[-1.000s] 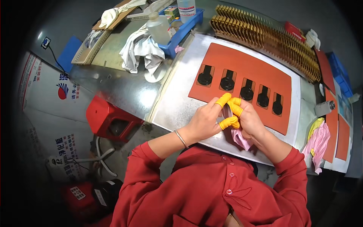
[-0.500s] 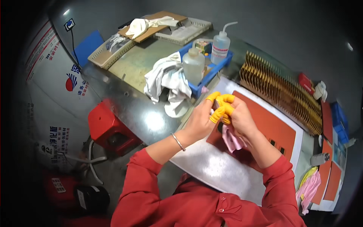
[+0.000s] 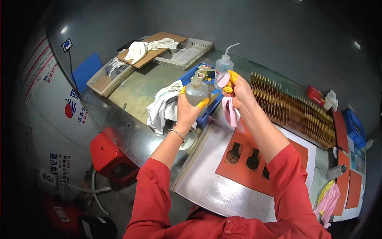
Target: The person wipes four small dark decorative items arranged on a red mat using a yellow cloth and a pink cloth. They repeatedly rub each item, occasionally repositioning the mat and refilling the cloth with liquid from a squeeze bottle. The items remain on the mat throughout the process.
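Observation:
My left hand (image 3: 188, 109) is wrapped around a translucent squeeze wash bottle (image 3: 197, 94) with a bent spout, at the blue tray. Yellow finger cots cover fingertips on both hands. My right hand (image 3: 240, 91) grips a pink cloth (image 3: 230, 112); part of it is stretched into a flat, rounded patch (image 3: 223, 79) near the spout's tip. Whether anything lies inside the cloth is hidden. Below my right forearm, several dark flat parts with round ends, such as this one (image 3: 233, 153), lie on an orange mat (image 3: 227, 169).
Behind my hands a second wash bottle (image 3: 224, 65) stands in the blue tray (image 3: 205, 118). White cloths (image 3: 161, 109) lie left of it. A long rack of thin brown plates (image 3: 292, 111) runs along the right. A red machine (image 3: 109, 155) sits beyond the table's left edge.
My hands have parted and moved forward. My left hand has taken hold of the near wash bottle. My right hand has carried the pink cloth up beside its spout, uncovering the dark parts.

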### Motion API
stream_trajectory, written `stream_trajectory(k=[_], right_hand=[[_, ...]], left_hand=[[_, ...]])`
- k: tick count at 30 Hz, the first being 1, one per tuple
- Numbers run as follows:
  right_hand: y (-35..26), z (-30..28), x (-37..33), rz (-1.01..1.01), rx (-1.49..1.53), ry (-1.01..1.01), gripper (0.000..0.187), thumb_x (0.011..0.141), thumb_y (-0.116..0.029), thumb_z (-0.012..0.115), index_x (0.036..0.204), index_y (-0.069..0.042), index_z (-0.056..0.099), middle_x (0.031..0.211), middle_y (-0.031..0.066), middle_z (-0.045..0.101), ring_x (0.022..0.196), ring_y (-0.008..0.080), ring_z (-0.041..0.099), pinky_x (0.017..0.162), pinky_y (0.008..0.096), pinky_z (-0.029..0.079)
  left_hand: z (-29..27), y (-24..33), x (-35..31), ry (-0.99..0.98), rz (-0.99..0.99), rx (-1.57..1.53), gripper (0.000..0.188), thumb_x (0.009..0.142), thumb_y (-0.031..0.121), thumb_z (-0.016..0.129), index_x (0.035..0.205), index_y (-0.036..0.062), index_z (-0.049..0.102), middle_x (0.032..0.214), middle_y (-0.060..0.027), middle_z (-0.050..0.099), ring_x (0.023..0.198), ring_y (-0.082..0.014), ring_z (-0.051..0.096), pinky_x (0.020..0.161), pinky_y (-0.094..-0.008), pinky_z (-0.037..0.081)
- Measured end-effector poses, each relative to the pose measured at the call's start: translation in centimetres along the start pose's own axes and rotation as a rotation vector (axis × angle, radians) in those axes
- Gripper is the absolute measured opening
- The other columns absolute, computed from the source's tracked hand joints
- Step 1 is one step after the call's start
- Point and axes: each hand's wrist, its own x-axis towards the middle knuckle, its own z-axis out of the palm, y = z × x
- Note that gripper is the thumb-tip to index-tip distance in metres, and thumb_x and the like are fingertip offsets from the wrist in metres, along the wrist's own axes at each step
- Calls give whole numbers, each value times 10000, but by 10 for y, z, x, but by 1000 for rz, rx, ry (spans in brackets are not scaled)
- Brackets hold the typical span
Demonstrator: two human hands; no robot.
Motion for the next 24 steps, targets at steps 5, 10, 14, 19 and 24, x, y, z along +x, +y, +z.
stream_trajectory(k=[5, 10, 14, 19, 24], right_hand=[[1, 4, 12, 18, 53, -70, 149, 917, -77, 426, 853, -76, 562, 666, 15, 551, 476, 70, 460, 371, 212, 329], [1, 13, 12, 41, 63, -57, 166, 906, -52, 417, 870, -63, 579, 678, 30, 571, 463, 80, 454, 358, 216, 326], [0, 16, 9, 46, 38, -24, 171, 926, -97, 419, 837, -73, 564, 651, 15, 532, 465, 63, 410, 378, 206, 305], [-3, 17, 6, 54, 35, -36, 174, 928, -96, 409, 835, -79, 555, 649, 9, 518, 467, 59, 389, 385, 209, 292], [-6, 24, 7, 61, 0, -17, 172, 917, -127, 440, 802, -73, 557, 629, 7, 510, 444, 61, 372, 387, 216, 292]], left_hand=[[-2, -6, 3, -6, -3, -55, 689, 650, 242, 798, 1191, -8, 455, 1129, -176, 517, 1051, -309, 514, 891, -367, 417], [-3, -5, 4, 11, -26, -82, 664, 650, 234, 805, 1166, -14, 468, 1091, -165, 557, 1005, -282, 556, 856, -348, 437], [1, -11, 6, 21, -34, -106, 618, 651, 202, 805, 1130, -14, 478, 1048, -146, 589, 954, -245, 581, 828, -328, 452], [1, -10, 5, 32, -27, -71, 561, 671, 146, 794, 1106, -17, 478, 1023, -119, 601, 926, -189, 585, 809, -300, 461], [-2, -9, 8, 26, -60, -118, 637, 643, 221, 807, 1136, -11, 478, 1075, -171, 581, 979, -280, 576, 832, -349, 447]])
